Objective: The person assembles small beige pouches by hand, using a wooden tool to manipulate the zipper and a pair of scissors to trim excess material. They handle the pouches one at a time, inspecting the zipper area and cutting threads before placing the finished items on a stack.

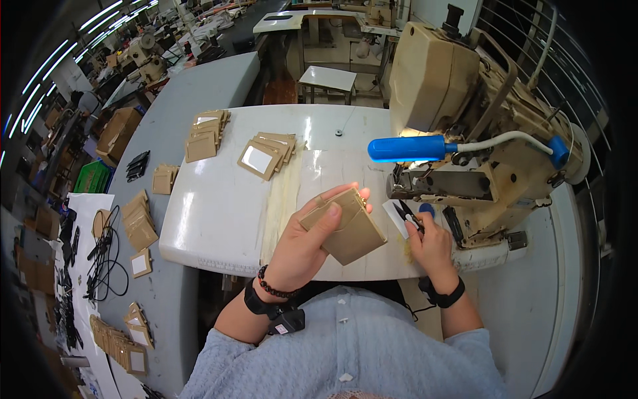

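My left hand (pixel 300 245) is closed around a tan card holder (pixel 359 238), thumb across its face and fingers behind it. A shiny gold-coloured bit shows along the holder's upper right edge. To the right, my right hand (pixel 433 245) has its fingers closed on dark thread snips (pixel 407 214), blades pointing away from me. Under the snips lies a small white piece (pixel 393 214) on the table. The two hands are apart, both over the near part of the white sewing table (pixel 212 219).
A beige sewing machine (pixel 432 80) with a blue lamp (pixel 407 149) stands at the right. Tan holders (pixel 259 159) lie in piles across the table. More holder stacks (pixel 139 223) and a black cable (pixel 103 256) are on the grey side table (pixel 179 100). A small bobbin-like part (pixel 339 133) sits farther back.
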`<action>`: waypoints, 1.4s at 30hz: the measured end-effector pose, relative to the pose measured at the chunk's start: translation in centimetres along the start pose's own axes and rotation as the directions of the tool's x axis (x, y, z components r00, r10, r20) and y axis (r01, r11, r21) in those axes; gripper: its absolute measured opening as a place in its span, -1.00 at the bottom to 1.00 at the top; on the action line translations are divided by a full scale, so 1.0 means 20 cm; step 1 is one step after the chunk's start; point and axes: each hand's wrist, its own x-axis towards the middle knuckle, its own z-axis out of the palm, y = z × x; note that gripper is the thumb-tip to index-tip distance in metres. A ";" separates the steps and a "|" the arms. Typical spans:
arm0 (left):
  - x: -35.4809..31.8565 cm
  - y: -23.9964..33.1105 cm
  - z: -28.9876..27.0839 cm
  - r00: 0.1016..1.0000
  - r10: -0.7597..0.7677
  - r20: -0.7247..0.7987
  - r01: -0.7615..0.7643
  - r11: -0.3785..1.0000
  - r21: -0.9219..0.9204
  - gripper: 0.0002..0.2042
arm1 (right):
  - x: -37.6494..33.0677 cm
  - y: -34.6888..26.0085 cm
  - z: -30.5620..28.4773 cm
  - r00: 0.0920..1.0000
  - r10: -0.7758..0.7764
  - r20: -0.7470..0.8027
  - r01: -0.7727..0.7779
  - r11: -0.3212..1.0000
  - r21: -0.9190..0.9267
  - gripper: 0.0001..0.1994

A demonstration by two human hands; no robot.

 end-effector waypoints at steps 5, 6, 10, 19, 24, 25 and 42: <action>0.05 -0.03 0.06 0.999 0.028 -0.024 -0.029 0.999 -0.031 -0.54 | -0.08 0.18 0.10 0.983 0.135 -0.126 -0.147 0.985 -0.090 -0.78; 0.06 -0.03 0.07 0.999 0.034 -0.023 -0.035 0.999 -0.030 -0.54 | -0.08 0.20 0.11 0.976 0.145 -0.160 -0.158 0.985 -0.073 -0.76; 0.09 -0.05 0.09 0.998 0.051 -0.028 -0.050 0.999 0.003 -0.53 | -0.10 0.24 0.12 0.958 0.231 -0.169 -0.252 0.961 -0.114 -0.78; 0.13 -0.05 0.14 0.998 0.058 -0.018 -0.056 0.996 0.063 -0.49 | -0.09 0.26 0.09 0.959 0.149 -0.239 -0.213 0.938 -0.273 -0.82; 0.14 -0.06 0.14 0.999 0.047 -0.012 -0.046 0.995 0.090 -0.51 | -0.06 0.20 0.04 0.937 0.042 -0.346 -0.141 0.954 -0.266 -0.86; 0.14 -0.06 0.13 0.999 0.045 -0.010 -0.044 0.994 0.099 -0.51 | -0.06 0.19 0.02 0.936 0.039 -0.349 -0.130 0.962 -0.241 -0.87; 0.11 -0.08 0.13 0.998 0.047 -0.041 -0.029 0.930 0.365 -0.72 | 0.35 -0.39 -0.35 0.990 -0.091 0.108 -0.038 0.567 0.823 -0.84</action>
